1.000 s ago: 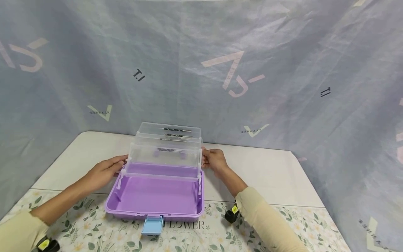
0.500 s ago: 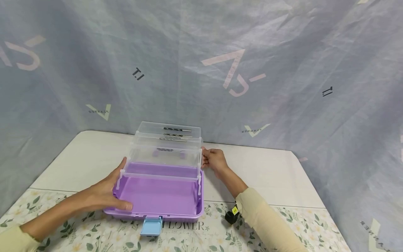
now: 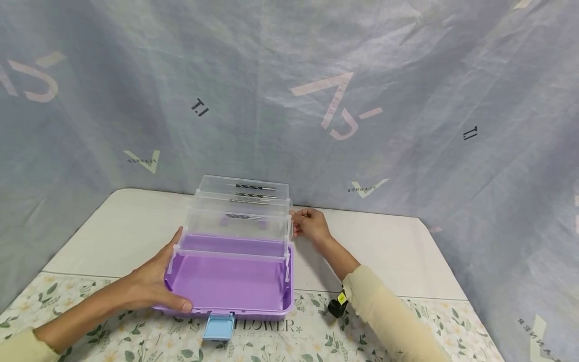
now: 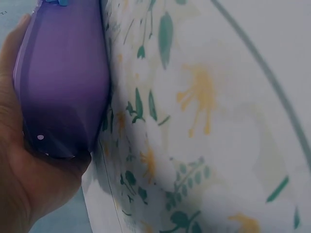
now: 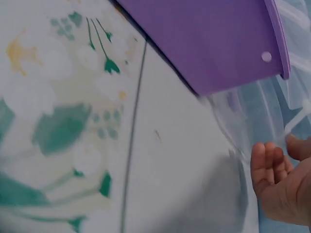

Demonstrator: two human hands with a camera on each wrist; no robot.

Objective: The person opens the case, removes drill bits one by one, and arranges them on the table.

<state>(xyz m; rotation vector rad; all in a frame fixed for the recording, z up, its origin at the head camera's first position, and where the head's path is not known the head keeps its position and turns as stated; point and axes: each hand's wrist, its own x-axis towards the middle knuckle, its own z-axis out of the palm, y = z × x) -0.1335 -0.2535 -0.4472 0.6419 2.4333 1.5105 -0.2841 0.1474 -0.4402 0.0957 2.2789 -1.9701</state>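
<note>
A purple toolbox [image 3: 230, 284] with a blue latch [image 3: 219, 327] on its front lies open. Clear plastic trays [image 3: 235, 229] rise in steps over its rear half. Several dark drill bits [image 3: 255, 195] lie in the trays. My left hand [image 3: 145, 285] spans the box's left end, thumb over the front rim and fingers stretched toward the back. In the left wrist view the palm wraps the purple end wall [image 4: 68, 77]. Behind the right rear corner, my right hand [image 3: 312, 227] pinches the edge of the clear lid [image 5: 257, 116] with curled fingers.
The box stands where a floral cloth [image 3: 362, 327] meets the white tabletop [image 3: 384, 246]. A printed grey curtain [image 3: 253, 75] hangs close behind the table and along both sides. A black strap piece with a yellow tag [image 3: 338, 304] hangs at the right wrist.
My left hand has come forward from the box's rear left side to grip its left end, thumb onto the front rim. The right hand stays at the lid, shifting only slightly.
</note>
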